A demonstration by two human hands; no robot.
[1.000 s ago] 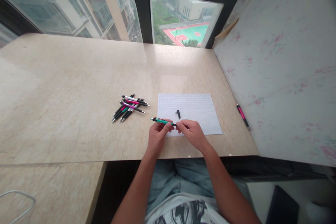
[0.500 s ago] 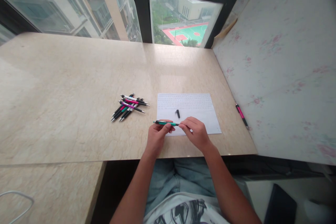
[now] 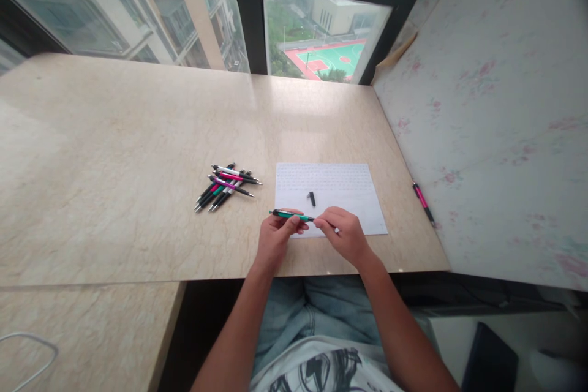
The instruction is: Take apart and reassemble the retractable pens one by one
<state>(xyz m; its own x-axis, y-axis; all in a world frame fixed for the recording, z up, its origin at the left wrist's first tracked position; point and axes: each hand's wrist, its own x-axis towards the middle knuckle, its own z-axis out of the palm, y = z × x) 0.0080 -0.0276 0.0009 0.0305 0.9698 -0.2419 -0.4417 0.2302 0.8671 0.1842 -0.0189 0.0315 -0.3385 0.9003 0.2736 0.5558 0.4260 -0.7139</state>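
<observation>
My left hand (image 3: 275, 237) pinches a green and black pen (image 3: 289, 215) by its barrel, held level just above the near edge of a written white sheet of paper (image 3: 349, 193). My right hand (image 3: 345, 234) is closed in a pinch at the pen's right end; what its fingertips grip there is too small to name. A small black pen part (image 3: 312, 198) lies on the sheet just beyond the hands. A pile of several pens (image 3: 226, 187), pink, green, white and black, lies on the table to the left.
The beige marble table (image 3: 114, 153) meets a window at the back and a pale wall (image 3: 496, 122) on the right. A single pink and black pen (image 3: 423, 202) lies by that wall. A white cable (image 3: 27, 355) lies on the lower surface, bottom left.
The pen has tipped from slightly slanted to level and shifted a little right in my hands. My right hand moved slightly right along it. Everything on the table stayed put.
</observation>
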